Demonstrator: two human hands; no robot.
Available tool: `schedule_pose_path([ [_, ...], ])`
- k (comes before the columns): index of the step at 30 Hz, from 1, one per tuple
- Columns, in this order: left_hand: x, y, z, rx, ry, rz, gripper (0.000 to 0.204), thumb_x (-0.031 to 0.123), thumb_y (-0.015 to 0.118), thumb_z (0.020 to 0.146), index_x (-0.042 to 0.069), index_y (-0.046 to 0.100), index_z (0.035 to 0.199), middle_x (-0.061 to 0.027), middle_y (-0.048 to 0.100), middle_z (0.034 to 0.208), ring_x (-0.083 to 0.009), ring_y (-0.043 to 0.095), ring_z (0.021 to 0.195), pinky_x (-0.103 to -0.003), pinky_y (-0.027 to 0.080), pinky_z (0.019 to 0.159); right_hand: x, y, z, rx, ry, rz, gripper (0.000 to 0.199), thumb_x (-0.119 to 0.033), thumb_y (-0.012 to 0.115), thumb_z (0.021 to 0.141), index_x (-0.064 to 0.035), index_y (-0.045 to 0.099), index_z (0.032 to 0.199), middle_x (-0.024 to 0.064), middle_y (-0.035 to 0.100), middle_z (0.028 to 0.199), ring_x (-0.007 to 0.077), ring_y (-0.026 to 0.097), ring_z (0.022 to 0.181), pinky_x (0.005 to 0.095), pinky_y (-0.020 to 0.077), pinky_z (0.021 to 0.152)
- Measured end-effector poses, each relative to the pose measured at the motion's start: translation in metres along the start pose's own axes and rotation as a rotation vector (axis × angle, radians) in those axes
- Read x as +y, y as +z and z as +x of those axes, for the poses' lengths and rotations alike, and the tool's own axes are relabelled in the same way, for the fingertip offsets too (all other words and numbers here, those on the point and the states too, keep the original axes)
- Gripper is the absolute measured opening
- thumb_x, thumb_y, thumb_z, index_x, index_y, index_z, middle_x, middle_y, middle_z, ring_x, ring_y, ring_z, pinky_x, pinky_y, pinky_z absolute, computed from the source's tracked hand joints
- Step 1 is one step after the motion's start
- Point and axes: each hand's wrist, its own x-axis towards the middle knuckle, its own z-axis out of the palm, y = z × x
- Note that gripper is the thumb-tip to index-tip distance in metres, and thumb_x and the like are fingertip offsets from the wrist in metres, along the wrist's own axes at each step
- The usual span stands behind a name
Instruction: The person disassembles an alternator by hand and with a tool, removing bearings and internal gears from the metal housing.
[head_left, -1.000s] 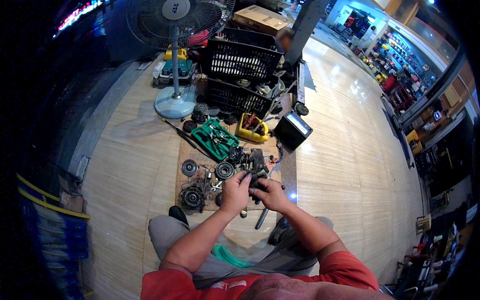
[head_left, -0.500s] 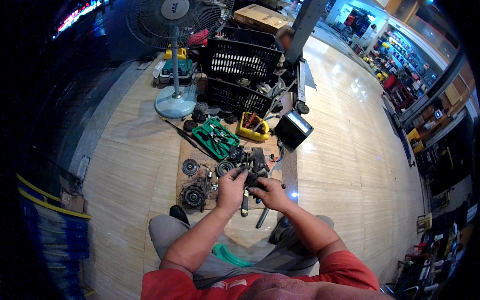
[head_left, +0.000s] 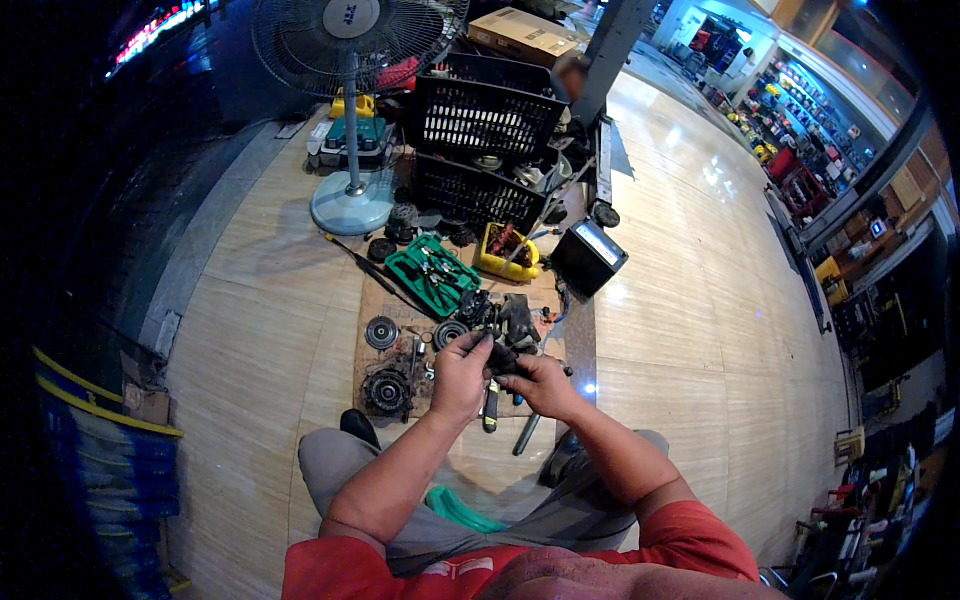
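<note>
Over a cardboard sheet (head_left: 372,298) on the floor, my left hand (head_left: 461,380) and my right hand (head_left: 546,386) are close together. Their fingers are closed on a small dark part (head_left: 503,360), mostly covered by the fingers, so its kind is unclear. Just below it lies a tool with a black and yellow handle (head_left: 490,410), and a metal bar (head_left: 526,434) sticks out toward me. Dark greasy parts (head_left: 518,318) lie beyond my hands. To the left are a round pulley-like disc (head_left: 381,333), a second ring-shaped disc (head_left: 449,335) and a larger round machine part (head_left: 386,390).
A green tool case (head_left: 434,277) lies open beyond the discs, beside a yellow container (head_left: 507,254) of parts. A black battery (head_left: 590,260) stands to the right. Farther back are stacked black crates (head_left: 486,122) and a standing fan (head_left: 352,205). Green material (head_left: 464,511) lies between my legs.
My hands stay nearly in place around the dark part, with only slight finger movement. The surroundings look the same.
</note>
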Motion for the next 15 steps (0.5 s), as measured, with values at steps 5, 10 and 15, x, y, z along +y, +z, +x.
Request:
schedule_pose_path([
  [5,-0.003,-0.005,0.004,-0.018,0.018,0.051,0.012,0.012,0.056,0.095,0.003,0.064,0.094,-0.0014,0.064,0.081,-0.0083,0.06,0.067,-0.022,0.048,0.059,0.013,0.0,0.002,-0.012,-0.009,0.079,0.021,-0.016,0.069,0.084,0.0008,0.063,0.094,0.0167,0.061,0.076,0.0236,0.058,0.067,0.0368,0.0476,0.065],
  [10,-0.005,-0.007,0.001,-0.06,0.018,0.22,0.012,0.008,0.056,0.093,0.0,0.065,0.095,-0.0031,0.066,0.087,-0.0105,0.061,0.075,-0.025,0.05,0.068,-0.007,-0.001,-0.001,0.008,-0.07,0.134,0.024,-0.016,0.07,0.084,-0.0002,0.063,0.101,0.0151,0.066,0.086,0.0211,0.063,0.077,0.0346,0.0498,0.072],
  [15,-0.003,0.001,-0.011,-0.099,0.037,0.503,0.015,0.007,0.057,0.092,-0.002,0.067,0.098,-0.0035,0.067,0.088,-0.0094,0.06,0.078,-0.025,0.048,0.071,-0.004,-0.002,-0.003,0.008,0.02,0.167,0.025,-0.016,0.069,0.084,-0.0008,0.063,0.103,0.0139,0.067,0.087,0.0181,0.063,0.079,0.0334,0.05,0.074],
])
